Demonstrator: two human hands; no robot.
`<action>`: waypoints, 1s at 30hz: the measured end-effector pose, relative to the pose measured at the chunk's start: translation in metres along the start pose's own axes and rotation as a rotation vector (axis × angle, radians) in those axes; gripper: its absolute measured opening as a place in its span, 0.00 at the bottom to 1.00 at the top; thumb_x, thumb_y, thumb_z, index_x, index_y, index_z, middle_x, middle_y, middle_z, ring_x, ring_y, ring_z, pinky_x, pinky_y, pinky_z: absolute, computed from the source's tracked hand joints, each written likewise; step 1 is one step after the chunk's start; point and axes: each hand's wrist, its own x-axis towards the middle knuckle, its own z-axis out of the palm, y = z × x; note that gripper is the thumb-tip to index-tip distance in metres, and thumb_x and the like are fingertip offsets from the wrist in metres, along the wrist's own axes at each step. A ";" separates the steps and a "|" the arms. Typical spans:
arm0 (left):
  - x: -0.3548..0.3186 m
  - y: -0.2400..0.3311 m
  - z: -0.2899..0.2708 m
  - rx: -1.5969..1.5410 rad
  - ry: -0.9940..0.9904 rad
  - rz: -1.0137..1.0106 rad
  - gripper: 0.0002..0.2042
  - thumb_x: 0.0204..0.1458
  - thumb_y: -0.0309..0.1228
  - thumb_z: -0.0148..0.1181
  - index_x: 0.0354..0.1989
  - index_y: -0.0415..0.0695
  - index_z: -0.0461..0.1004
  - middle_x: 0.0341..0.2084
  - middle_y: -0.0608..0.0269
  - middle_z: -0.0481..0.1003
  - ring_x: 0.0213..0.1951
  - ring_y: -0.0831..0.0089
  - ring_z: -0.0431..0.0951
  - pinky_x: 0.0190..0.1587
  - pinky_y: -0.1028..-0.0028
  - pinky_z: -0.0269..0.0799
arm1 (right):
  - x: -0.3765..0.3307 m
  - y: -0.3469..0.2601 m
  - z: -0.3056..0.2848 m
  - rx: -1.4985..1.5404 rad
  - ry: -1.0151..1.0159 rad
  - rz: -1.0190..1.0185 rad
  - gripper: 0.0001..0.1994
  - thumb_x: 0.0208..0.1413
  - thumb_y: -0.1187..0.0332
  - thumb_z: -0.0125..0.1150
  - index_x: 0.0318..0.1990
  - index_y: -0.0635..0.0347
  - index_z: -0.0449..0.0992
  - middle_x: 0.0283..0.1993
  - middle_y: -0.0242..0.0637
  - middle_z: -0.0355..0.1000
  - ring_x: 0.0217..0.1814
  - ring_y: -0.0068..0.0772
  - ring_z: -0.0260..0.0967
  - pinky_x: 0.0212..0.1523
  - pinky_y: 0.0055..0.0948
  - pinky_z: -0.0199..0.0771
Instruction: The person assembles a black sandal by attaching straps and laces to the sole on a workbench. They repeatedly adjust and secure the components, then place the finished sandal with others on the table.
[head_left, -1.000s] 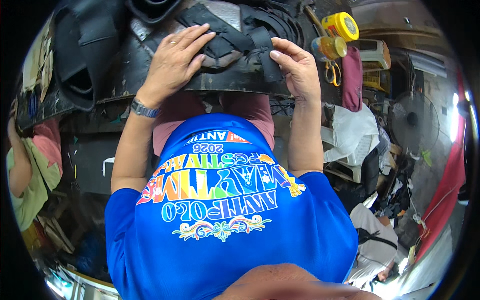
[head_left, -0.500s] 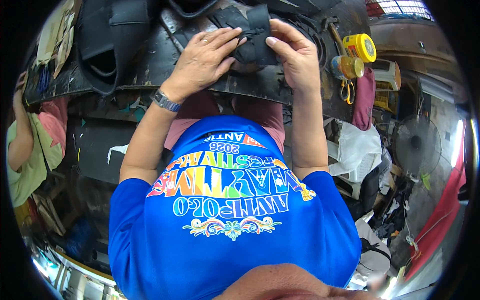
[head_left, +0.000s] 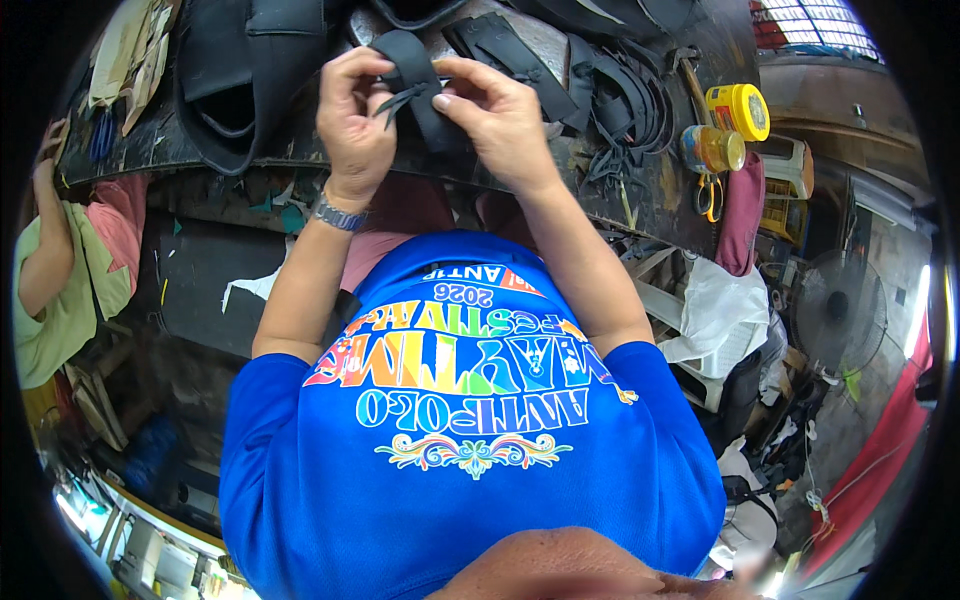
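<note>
Left hand: the left hand (head_left: 352, 120) is reaching up over the near edge of the surface (head_left: 640, 190), its fingers curling in and pinching the black strap piece (head_left: 415, 75) from the left side; a wristwatch (head_left: 335, 213) is sitting on that wrist
Right hand: the right hand (head_left: 495, 120) is gripping the same black strap piece from the right, thumb and forefinger pressing on it near its middle
Strap piece: it is being held between both hands, just above the front edge of the surface, its rounded upper end sticking up past the fingertips and its lower part running down behind the right hand's fingers; a thin dark strip is poking out of it between the two thumbs
Hands together: they are sitting close, thumbs nearly touching, both grasping the one piece
Farther back: a large black cut sheet (head_left: 240, 80) is lying left of the hands, and a heap of black straps (head_left: 600, 80) is lying to their right
Right end of surface: a yellow-lidded jar (head_left: 738, 110), a smaller jar (head_left: 712, 150) beside it and scissors (head_left: 707, 195) with yellow handles are sitting well apart from the hands
Far left: another person's arm (head_left: 45, 240) is showing at the picture's edge
</note>
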 end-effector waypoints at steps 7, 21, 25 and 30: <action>0.000 0.024 -0.006 0.202 -0.375 0.164 0.12 0.60 0.24 0.61 0.51 0.41 0.81 0.51 0.50 0.79 0.55 0.56 0.79 0.62 0.64 0.71 | 0.010 -0.001 0.011 -0.401 0.091 -0.063 0.17 0.58 0.78 0.65 0.55 0.65 0.73 0.37 0.40 0.78 0.34 0.19 0.74 0.36 0.22 0.76; 0.024 0.031 0.029 0.592 -0.561 0.240 0.17 0.52 0.30 0.70 0.51 0.48 0.78 0.38 0.63 0.78 0.39 0.62 0.79 0.47 0.63 0.72 | -0.045 -0.047 -0.189 -0.737 0.624 -0.168 0.09 0.58 0.72 0.69 0.45 0.64 0.83 0.33 0.37 0.80 0.33 0.22 0.75 0.38 0.25 0.75; 0.023 0.025 0.040 0.560 -0.609 0.188 0.18 0.54 0.29 0.68 0.54 0.52 0.79 0.40 0.64 0.78 0.40 0.64 0.78 0.48 0.65 0.72 | -0.015 -0.024 -0.209 -0.906 0.523 -0.425 0.14 0.54 0.68 0.72 0.46 0.61 0.84 0.39 0.42 0.80 0.39 0.34 0.79 0.44 0.31 0.78; 0.020 0.018 0.039 0.637 -0.641 0.350 0.16 0.58 0.32 0.64 0.55 0.53 0.81 0.42 0.62 0.77 0.43 0.62 0.78 0.50 0.64 0.71 | 0.023 -0.017 -0.209 -1.170 0.548 -0.390 0.12 0.53 0.67 0.72 0.43 0.60 0.85 0.39 0.44 0.81 0.39 0.40 0.80 0.45 0.33 0.78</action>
